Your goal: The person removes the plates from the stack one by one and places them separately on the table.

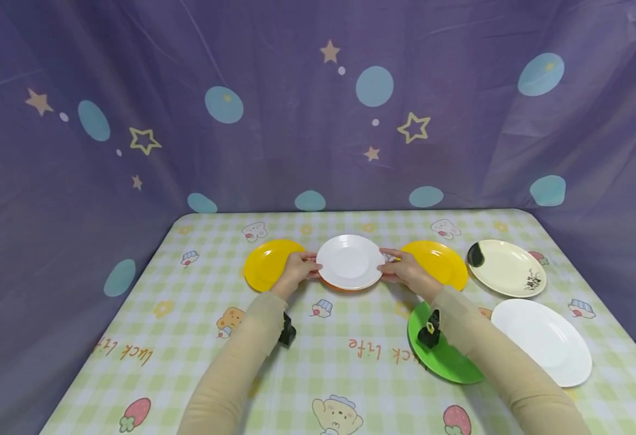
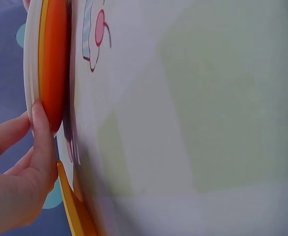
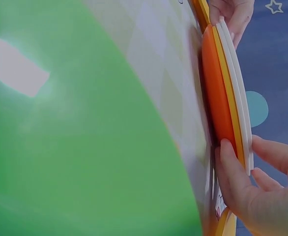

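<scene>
A stack of plates (image 1: 350,261) is at the middle of the table, white on top, with yellow and orange rims below in both wrist views. My left hand (image 1: 298,269) grips its left edge, thumb (image 2: 42,120) against the rims. At the opposite edge, my right hand (image 1: 407,272) pinches the stack, a finger (image 3: 272,152) at the white rim. Whether the orange bottom plate (image 3: 216,91) touches the cloth, I cannot tell. Just beyond my left hand lies a yellow plate (image 1: 266,266); another yellow plate (image 1: 440,264) lies beside my right hand.
Under my right forearm lies a green plate (image 1: 448,362), partly covered. Farther right are a large white plate (image 1: 546,344) and a cream plate (image 1: 505,269) with black markings. A checked cloth (image 1: 187,374) covers the table, and a purple curtain (image 1: 296,151) hangs behind.
</scene>
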A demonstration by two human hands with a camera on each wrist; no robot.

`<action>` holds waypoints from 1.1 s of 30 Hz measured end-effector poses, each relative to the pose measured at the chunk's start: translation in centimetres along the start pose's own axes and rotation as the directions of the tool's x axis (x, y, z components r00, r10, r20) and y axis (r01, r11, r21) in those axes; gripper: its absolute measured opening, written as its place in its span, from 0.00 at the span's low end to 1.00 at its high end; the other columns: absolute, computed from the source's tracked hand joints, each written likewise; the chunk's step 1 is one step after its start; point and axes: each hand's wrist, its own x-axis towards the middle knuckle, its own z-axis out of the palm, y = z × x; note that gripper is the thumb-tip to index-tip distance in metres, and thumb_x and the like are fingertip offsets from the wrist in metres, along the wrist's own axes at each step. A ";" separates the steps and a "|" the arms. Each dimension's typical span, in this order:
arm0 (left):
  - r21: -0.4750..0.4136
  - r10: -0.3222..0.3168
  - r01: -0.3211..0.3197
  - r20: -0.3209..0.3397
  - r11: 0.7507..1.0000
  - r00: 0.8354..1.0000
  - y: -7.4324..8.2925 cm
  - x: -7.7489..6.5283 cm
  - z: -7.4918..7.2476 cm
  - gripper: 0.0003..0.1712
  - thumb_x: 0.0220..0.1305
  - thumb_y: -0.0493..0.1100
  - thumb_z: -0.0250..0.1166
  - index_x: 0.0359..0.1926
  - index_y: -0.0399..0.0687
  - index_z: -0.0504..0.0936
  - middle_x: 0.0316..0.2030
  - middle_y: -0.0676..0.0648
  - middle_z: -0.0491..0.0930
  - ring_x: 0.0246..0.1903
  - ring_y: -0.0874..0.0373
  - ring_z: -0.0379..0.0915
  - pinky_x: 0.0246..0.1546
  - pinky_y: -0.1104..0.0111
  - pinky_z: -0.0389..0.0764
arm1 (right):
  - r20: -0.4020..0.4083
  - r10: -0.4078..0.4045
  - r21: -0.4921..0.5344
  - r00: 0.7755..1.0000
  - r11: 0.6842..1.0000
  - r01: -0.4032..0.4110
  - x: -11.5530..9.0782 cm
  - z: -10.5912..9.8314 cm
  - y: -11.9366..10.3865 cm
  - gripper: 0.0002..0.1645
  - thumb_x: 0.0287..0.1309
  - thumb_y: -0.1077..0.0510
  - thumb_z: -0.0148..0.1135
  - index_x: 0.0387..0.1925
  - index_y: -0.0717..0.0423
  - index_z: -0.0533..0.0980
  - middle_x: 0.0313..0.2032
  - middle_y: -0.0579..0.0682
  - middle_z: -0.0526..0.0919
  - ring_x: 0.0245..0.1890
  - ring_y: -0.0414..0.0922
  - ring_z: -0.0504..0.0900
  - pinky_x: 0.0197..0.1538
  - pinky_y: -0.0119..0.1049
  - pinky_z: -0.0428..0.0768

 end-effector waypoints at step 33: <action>-0.061 -0.037 0.037 0.009 0.997 0.999 0.3 -0.5 -1.0 0.24 0.53 0.30 0.60 0.54 0.33 0.70 0.43 0.36 0.74 0.17 0.61 0.74 0.27 0.71 0.81 | 0.032 -0.025 0.006 0.999 1.000 0.025 -0.2 0.0 0.1 0.33 0.52 0.73 0.53 0.61 0.64 0.59 0.51 0.64 0.60 0.28 0.40 0.76 0.48 0.41 0.76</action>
